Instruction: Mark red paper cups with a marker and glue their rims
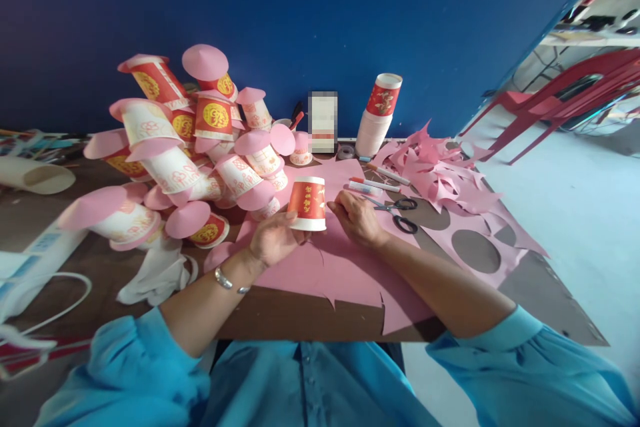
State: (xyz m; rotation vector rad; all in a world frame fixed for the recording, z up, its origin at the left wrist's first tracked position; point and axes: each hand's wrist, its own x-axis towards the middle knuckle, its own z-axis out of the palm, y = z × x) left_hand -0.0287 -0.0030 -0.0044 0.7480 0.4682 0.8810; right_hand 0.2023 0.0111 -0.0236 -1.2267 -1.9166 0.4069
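Observation:
My left hand (274, 238) is closed on the lower part of a red and white paper cup (307, 203), which is upside down, its wide rim at the bottom. Just right of the cup, my right hand (356, 217) is closed with its fingers curled; whatever it may hold is hidden. Both hands are above a large sheet of pink paper (350, 277). Scissors (404, 213) with black handles and several markers (376, 185) lie just beyond and right of my right hand.
Many cups with pink paper cones (160, 167) are piled on the left. A stack of cups (379, 113) stands at the back. Pink scraps (430, 163) and a cut sheet with round holes (450, 237) are on the right. A red chair (555, 97) stands beyond the table.

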